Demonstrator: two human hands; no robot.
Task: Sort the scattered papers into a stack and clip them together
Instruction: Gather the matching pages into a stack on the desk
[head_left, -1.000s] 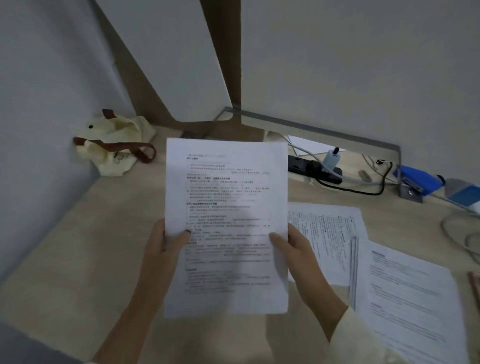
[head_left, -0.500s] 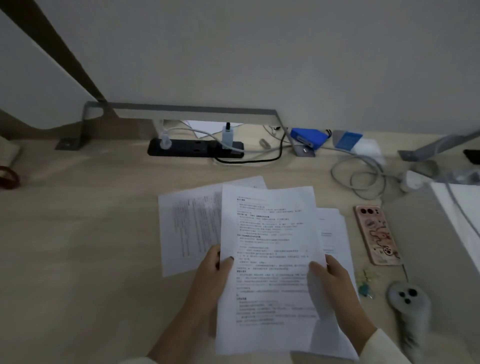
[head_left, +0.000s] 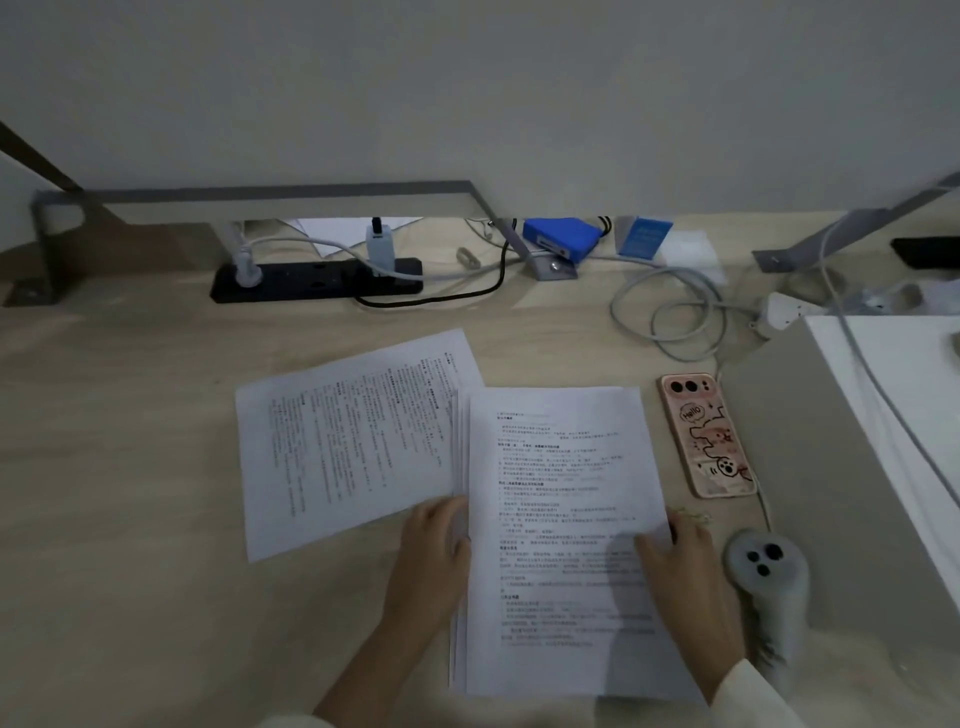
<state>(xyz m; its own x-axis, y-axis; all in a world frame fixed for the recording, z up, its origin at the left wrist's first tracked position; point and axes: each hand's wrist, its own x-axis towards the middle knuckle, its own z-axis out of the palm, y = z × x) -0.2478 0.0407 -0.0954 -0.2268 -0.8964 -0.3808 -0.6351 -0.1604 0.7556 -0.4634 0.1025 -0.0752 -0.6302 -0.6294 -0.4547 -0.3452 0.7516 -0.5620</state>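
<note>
A: So, grip?
B: Right hand pinches the white printed paper stack by its right edge, w/ thumb on top. Left hand is at the left edge, blurred; can't tell if it's holding. Stack's flat on the pale wooden desk.
A: Handling?
B: Light, floppy, sheets prob. slip; I'd take both long edges. Loose white sheet lies skewed alongside, left. Can't spot a clip.

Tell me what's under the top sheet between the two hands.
More sheets, edges fanned left of the top sheet, overlapping the sideways sheet. Their count and print are covered.
</note>
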